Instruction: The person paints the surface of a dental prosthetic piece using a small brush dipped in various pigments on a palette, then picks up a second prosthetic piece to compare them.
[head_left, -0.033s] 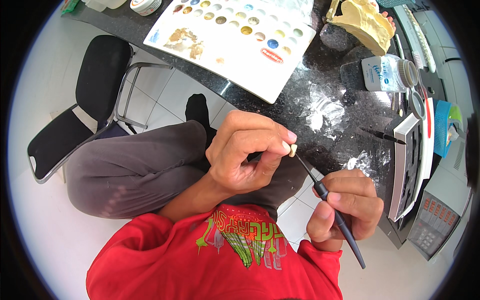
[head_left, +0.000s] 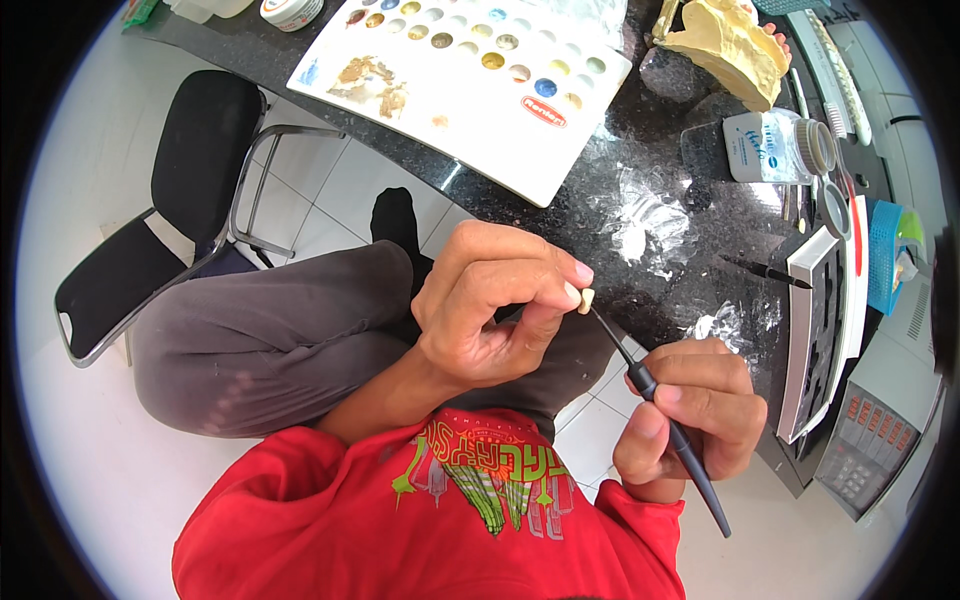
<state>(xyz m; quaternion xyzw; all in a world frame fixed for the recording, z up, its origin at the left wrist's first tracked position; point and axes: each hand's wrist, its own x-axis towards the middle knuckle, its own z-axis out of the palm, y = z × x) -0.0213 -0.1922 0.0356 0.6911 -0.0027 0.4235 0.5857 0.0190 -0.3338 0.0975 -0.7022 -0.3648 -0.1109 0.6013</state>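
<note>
Between the thumb and forefinger of my left hand [head_left: 497,305] is a small cream dental crown [head_left: 587,300], pinched and held up near the edge of the bench. Fingertips cover part of it. My right hand [head_left: 692,412] is closed round the black handle of a thin-tipped brush [head_left: 686,450]. The brush slants up and left, and its fine tip is at the lower side of the crown; I cannot tell whether they touch. Both hands are over my lap, in front of the dark speckled bench [head_left: 690,290].
A white palette [head_left: 470,130] with several coloured wells lies on the bench. To the right are white powder smears [head_left: 645,225], a capped bottle [head_left: 765,148], a yellowish plaster cast [head_left: 725,45], another dark brush [head_left: 770,271] and a black-and-white case [head_left: 812,330]. A black chair [head_left: 200,140] stands left.
</note>
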